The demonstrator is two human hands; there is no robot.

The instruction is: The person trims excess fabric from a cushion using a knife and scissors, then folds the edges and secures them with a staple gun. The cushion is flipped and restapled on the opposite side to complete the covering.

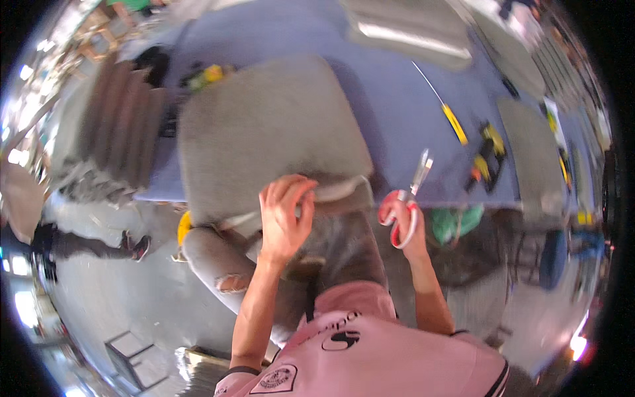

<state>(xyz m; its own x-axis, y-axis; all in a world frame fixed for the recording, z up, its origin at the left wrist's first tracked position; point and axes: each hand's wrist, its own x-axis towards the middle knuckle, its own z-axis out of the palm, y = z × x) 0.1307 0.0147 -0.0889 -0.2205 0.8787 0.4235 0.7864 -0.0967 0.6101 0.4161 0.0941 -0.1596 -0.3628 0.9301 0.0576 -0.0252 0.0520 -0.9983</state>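
Grey cushion (271,126): on the blue table (403,86), overhanging its near edge.
Left hand (286,212): at the cushion's near edge, fingers curled (whether pinching, I cannot tell).
Scissors (417,185): clamped in the right hand (411,238), blades pointing away.
Screwdriver (454,123): yellow-handled, farther right.

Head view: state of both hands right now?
Left hand: fingers part-curled by the grey cushion; can't tell if gripping.
Right hand: closed, holding red-and-white-handled scissors.
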